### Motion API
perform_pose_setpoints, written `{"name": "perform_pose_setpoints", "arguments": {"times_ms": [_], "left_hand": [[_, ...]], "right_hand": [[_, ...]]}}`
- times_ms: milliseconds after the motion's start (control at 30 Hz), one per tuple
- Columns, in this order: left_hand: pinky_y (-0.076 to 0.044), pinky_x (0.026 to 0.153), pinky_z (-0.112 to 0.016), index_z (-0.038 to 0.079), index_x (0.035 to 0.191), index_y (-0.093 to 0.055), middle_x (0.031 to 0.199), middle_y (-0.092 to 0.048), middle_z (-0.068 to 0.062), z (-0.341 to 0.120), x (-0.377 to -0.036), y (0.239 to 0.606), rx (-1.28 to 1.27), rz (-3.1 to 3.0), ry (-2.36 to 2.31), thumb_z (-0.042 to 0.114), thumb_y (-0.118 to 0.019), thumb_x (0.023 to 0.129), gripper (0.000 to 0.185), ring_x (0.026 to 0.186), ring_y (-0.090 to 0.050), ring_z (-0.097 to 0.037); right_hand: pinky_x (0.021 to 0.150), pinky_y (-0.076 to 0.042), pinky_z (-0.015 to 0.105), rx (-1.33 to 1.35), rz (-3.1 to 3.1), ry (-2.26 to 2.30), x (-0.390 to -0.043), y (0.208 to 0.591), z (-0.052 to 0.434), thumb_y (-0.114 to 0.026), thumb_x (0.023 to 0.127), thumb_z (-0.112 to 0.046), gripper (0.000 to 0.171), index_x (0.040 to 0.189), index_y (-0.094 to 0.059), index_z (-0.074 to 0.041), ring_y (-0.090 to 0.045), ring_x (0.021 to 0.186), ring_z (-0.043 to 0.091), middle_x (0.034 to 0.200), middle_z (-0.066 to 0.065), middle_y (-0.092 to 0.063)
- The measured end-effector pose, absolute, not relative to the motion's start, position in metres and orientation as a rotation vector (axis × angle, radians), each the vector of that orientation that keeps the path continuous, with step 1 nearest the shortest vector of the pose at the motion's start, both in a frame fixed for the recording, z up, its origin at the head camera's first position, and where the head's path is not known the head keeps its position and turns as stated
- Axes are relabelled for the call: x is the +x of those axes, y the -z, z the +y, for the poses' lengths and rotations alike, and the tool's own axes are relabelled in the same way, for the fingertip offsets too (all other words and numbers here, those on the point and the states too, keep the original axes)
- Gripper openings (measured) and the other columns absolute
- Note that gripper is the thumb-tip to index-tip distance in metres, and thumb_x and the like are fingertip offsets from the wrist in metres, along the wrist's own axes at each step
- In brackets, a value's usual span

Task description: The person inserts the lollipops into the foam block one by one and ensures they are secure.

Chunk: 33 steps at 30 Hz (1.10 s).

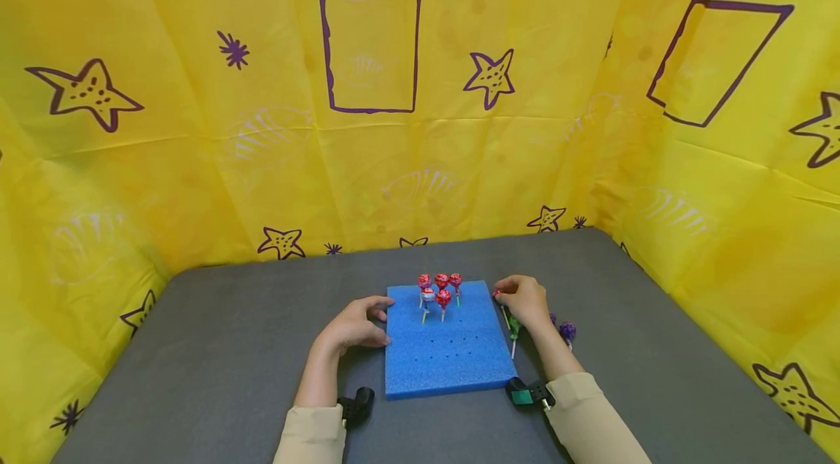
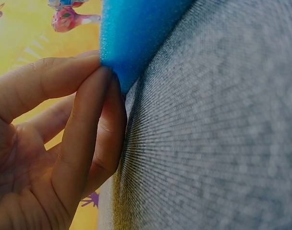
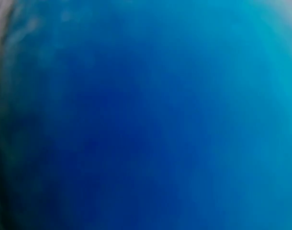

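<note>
A person's left hand (image 1: pixel 354 325) pinches the left edge of a blue foam board (image 1: pixel 446 354) lying on the grey tabletop (image 1: pixel 210 347), five lollipops (image 1: pixel 441 289) standing at its far end; the right hand's (image 1: pixel 523 300) curled fingers hold a red lollipop (image 1: pixel 496 294) just beside its right edge.

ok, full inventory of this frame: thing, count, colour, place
foam block: 1, blue, centre of the table, rows of small holes.
standing lollipops: 5, mostly red wrappers, stuck upright in the block's far end.
loose lollipops: at least 3, red, green and purple, on the table right of the block, partly hidden by the right hand.
table: 1, grey cloth.
backdrop: yellow, purple stars and rectangles, around three sides.
left hand: fingers pinch the block's left edge.
right hand: at the block's right edge, over the loose lollipops; grip unclear.
</note>
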<state>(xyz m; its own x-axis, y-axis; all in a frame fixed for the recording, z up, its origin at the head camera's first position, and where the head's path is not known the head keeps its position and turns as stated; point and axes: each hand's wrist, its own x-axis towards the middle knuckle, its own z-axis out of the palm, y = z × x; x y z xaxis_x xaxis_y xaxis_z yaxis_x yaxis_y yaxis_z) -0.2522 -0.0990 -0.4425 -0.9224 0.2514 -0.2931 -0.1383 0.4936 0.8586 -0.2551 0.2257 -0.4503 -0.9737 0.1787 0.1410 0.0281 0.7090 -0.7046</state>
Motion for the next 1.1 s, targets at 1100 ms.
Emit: {"name": "perform_pose_setpoints", "arguments": {"times_ms": [1100], "left_hand": [[-0.060,0.071,-0.030,0.011,0.136,-0.057,0.109,-0.057,-0.013,-0.1001,-0.2523,0.4406,0.092,2.345,-1.425,-0.003,-0.079,0.074,0.067,0.078,-0.062,-0.019]], "right_hand": [[0.074,-0.054,0.035,-0.209,-2.629,-1.168,-0.2503,0.4464,0.2256,-0.073,0.086,-0.012,0.020,0.104,-0.073,-0.003,-0.071,0.093,0.031,0.102,0.017,-0.075]]}}
